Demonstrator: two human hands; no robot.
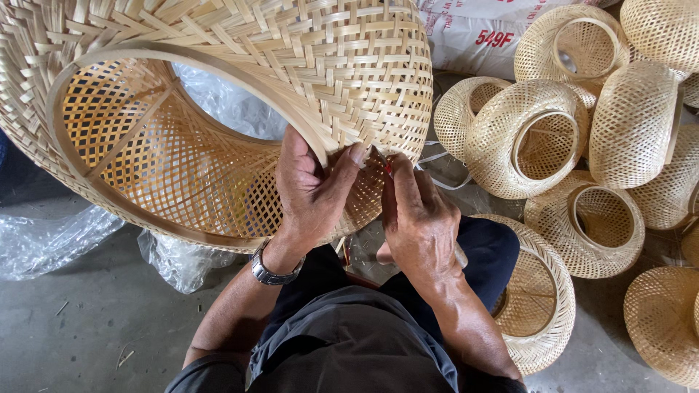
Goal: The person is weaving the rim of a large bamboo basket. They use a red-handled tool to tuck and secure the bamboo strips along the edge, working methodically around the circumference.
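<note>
Big woven basket point(218, 94) tipped on my lap, opening facing me. Pile of smaller baskets point(575, 138) to my right, plastic sheet point(51, 240) on floor. My left hand point(309, 193) pinches basket rim, thumb pressed on weave; right hand point(415, 218) fingers closed around a small red tool point(388, 167) at the rim

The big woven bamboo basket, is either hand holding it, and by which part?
Yes. The left hand pinches the large pale woven bamboo basket at its round rim hoop, thumb on the weave. The right hand presses beside it; its own grip is hidden.
</note>
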